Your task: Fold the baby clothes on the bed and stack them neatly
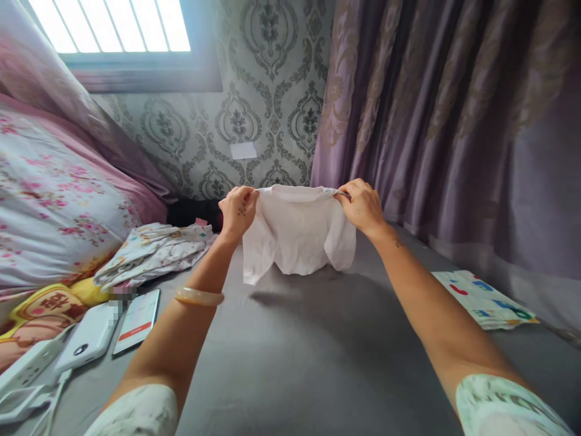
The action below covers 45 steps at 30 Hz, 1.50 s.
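A small white long-sleeved shirt (302, 233) hangs stretched between my two hands, neckline up, over the grey bed sheet (318, 357). My left hand (239, 211) pinches one shoulder, and my right hand (361, 204) pinches the other. Both sleeves droop at the sides, and the left one reaches lowest. Beneath the shirt a soft shadow falls on the sheet. Whether the hem touches the sheet, I cannot tell.
Folded patterned clothes (157, 251) lie at left beside a floral bedding pile (54, 200). Nearer are a phone (136, 321), a white power bank (88, 336) and a power strip (29, 366). A printed cloth (483, 298) lies at right, below the purple curtain (436, 133).
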Motion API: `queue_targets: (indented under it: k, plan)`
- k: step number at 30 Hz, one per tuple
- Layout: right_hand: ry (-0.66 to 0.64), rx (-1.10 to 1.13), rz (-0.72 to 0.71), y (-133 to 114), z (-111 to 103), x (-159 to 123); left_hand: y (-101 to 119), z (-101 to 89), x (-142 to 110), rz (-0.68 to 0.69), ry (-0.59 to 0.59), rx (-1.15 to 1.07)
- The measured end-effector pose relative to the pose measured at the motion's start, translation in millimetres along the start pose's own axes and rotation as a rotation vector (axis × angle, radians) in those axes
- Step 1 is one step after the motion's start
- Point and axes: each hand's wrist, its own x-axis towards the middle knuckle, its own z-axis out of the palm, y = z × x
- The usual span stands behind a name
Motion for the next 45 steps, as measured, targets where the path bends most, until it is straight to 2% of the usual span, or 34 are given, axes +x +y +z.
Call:
queue_targets:
  k: [7, 11, 14, 18, 23, 25, 27, 28, 30, 33, 34, 36, 39, 42, 45]
  plan:
    - [-0.055, 0.232, 0.212, -0.7, -2.8, 1.3, 2.4, 1.4, 1.7, -0.086, -0.034, -0.171]
    - [-0.069, 0.36, 0.261, 0.1, -4.4, 0.5, 1.3, 3.8, -3.1, -0.17, -0.037, -0.298]
    - [-0.127, 0.558, 0.317, -0.7, -14.2, -2.1, 3.7, -3.6, -10.1, -0.22, -0.08, -0.437]
    - [-0.324, 0.8, 0.424, -9.2, -48.5, -6.8, 14.8, -34.5, -22.2, -0.217, -0.103, -0.572]
    - [-0.482, 0.929, 0.482, -18.6, -97.0, -7.1, 38.7, -94.0, -27.0, -0.245, -0.176, -0.601]
    - [-0.514, 0.928, 0.465, -18.6, -106.4, -5.2, 45.3, -112.0, -24.3, -0.268, -0.225, -0.578]
    - [-0.558, 0.895, 0.457, -15.9, -105.2, -4.1, 44.3, -118.2, -21.2, -0.291, -0.307, -0.522]
    - [-0.586, 0.87, 0.456, -13.3, -99.9, -4.4, 39.7, -115.6, -20.3, -0.304, -0.365, -0.484]
    - [-0.655, 0.797, 0.445, -5.5, -79.8, -8.1, 21.4, -97.8, -21.5, -0.324, -0.502, -0.402]
    - [-0.771, 0.624, 0.37, 10.2, -30.4, -24.1, -21.8, -45.8, -35.0, -0.284, -0.702, -0.317]
    - [-0.8, 0.556, 0.331, 15.2, -11.3, -32.7, -37.1, -25.1, -43.3, -0.26, -0.729, -0.277]
    - [-0.825, 0.39, 0.239, 22.7, 26.3, -54.4, -63.8, 14.3, -64.8, -0.214, -0.708, -0.15]
    - [-0.859, 0.15, 0.207, 25.1, 72.3, -91.7, -88.4, 57.1, -102.3, -0.121, -0.707, 0.093]
    - [-0.881, -0.013, 0.211, 20.3, 100.5, -121.4, -99.2, 77.8, -132.1, -0.075, -0.724, 0.281]
    - [-0.892, -0.085, 0.178, 16.0, 114.2, -135.4, -106.9, 86.8, -145.9, -0.027, -0.779, 0.385]
